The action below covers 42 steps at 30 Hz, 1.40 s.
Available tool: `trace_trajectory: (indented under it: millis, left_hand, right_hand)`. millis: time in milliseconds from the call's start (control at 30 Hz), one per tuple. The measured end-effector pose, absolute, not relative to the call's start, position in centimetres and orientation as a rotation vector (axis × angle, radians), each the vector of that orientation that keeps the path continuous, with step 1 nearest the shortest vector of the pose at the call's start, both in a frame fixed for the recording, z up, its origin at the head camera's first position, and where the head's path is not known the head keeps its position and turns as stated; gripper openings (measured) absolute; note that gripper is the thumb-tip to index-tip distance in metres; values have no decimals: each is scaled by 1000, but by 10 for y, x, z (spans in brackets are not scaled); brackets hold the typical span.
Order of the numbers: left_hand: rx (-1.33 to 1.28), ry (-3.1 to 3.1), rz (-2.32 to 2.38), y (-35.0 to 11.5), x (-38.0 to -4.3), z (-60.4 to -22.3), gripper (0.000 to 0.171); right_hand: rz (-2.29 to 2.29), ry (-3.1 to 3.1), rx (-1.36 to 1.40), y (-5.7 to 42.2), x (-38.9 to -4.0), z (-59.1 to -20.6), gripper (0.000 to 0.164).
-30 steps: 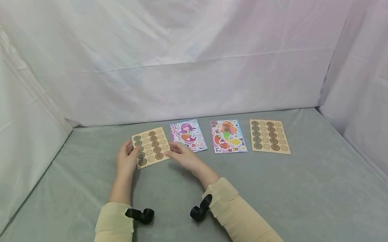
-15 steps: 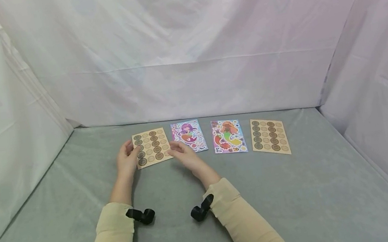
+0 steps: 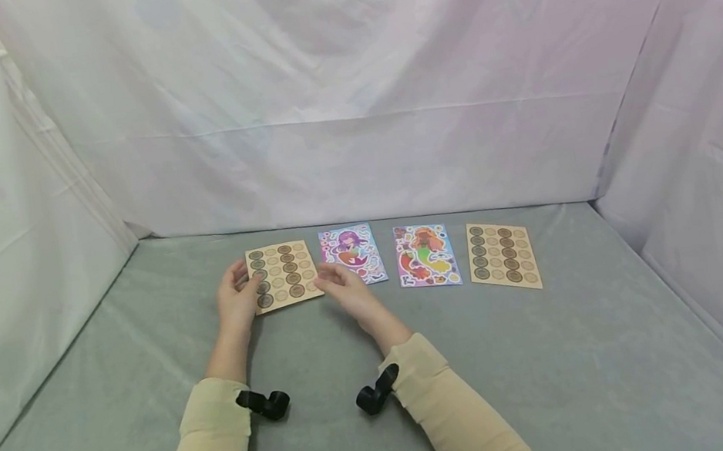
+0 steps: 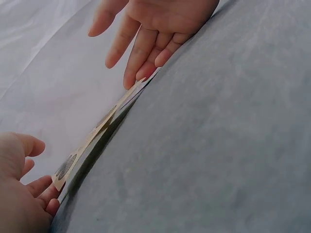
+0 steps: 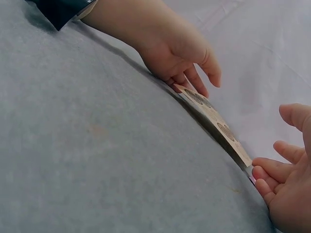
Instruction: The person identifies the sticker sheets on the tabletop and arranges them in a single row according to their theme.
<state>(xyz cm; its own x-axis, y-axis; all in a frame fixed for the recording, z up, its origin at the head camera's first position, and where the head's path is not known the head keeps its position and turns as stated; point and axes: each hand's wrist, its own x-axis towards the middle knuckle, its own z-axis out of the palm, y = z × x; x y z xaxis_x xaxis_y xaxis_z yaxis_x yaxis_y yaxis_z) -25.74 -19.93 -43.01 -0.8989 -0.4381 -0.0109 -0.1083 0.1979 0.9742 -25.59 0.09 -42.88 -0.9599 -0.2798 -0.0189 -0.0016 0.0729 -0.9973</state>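
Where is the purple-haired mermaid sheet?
In the head view, the purple-haired mermaid sheet is partly behind the right hand, right of the tan sheet by the left hand and left of the orange-haired mermaid sheet.

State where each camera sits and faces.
Head: worn on the head, facing forward and down at left hand, right hand and leftmost sheet; sleeves show.
Left wrist: on that wrist, facing the sheet's edge; both hands show.
Right wrist: on that wrist, facing the edge; both hands show.
Shared: both wrist views show the sheet between the hands.
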Motion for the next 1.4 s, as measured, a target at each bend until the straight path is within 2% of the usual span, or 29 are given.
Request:
trace_trajectory:
  millis: [433,767,1100,1400]
  left_hand:
    - [549,-2126,-1779,-195,-255,-426,51]
    - [548,-1980,-1885,-193,-252,-416,55]
    - [502,-1945,-1907,-190,-247,-408,57]
    - [476,-1956,-1925,-187,-242,-401,57]
  right_hand:
    - [-2036,2132,-229,1,-253,-426,43]
    - [-2144,1996,-183,3,-248,-418,45]
    - [-2288,1990,-12,0,-250,-416,37]
    - [-2335,2015,28,1,-250,-412,35]
